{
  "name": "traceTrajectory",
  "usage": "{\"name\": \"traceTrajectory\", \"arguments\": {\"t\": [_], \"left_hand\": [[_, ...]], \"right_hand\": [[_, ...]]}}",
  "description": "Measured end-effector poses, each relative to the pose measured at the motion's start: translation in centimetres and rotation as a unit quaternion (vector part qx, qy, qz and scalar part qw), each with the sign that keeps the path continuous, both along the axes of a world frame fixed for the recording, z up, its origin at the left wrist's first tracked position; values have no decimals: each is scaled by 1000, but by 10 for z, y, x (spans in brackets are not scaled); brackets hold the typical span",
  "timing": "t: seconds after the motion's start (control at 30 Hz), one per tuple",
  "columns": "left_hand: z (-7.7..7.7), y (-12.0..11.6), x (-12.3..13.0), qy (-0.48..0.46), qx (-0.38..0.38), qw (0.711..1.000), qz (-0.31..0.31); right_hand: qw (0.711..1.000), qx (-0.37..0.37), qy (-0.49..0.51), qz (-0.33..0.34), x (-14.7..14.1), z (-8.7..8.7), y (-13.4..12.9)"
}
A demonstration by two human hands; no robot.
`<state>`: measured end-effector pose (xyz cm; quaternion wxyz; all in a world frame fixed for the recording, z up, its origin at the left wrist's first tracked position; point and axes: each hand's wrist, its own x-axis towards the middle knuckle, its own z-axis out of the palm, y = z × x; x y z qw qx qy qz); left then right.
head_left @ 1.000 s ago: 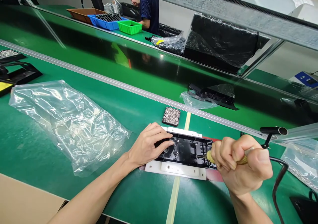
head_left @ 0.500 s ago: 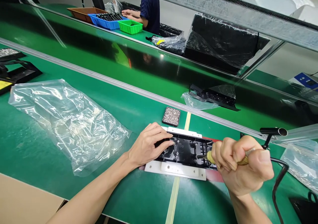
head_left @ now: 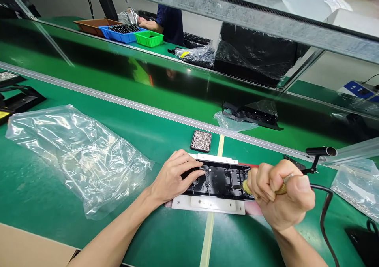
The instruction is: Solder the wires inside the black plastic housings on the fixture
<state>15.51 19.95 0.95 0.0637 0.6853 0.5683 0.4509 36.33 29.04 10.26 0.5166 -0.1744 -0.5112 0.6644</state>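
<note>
Right now the left hand (head_left: 174,177) lies over the left end of a long black housing (head_left: 218,183), its thumb and fingers loosely parted and resting on it rather than closed around it. The right hand (head_left: 281,194) is closed in a fist round a yellowish-handled tool (head_left: 247,187), whose thin dark tip points left, down into the housing's ribbed right part; the tip looks to be touching the plastic, though it is too small and dark to be sure.

The housing lies open side up, with posts and ribs showing, between a near white block (head_left: 211,205) and a far white block (head_left: 217,158) on the green table (head_left: 166,239). Just beyond the far block sits a small black tray (head_left: 201,141) full of small shiny metal pieces, beside a pale tape strip (head_left: 207,235) that also shows on the near side. A crumpled clear plastic bag (head_left: 97,160) spreads out to the left, and another clear bag (head_left: 357,184) lies at the right, past a black tube (head_left: 321,151) on a bracket. Across the metal rail, a black molded part (head_left: 251,115) rests by some clear film
</note>
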Motion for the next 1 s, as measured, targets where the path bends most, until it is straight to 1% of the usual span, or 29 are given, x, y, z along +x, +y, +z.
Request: {"name": "traceTrajectory", "arguments": {"t": [0.33, 0.63, 1.0], "left_hand": [[-1, -2, -4, 8, -6, 1000, -3], [-2, -1, -4, 6, -10, 1000, -5], [1, 0, -2, 12, -6, 1000, -2]], "right_hand": [[1000, 8, -18, 22, 3, -2, 1], [1000, 16, -7, 20, 4, -3, 0], [1000, 7, 0, 15, 3, -2, 1]]}}
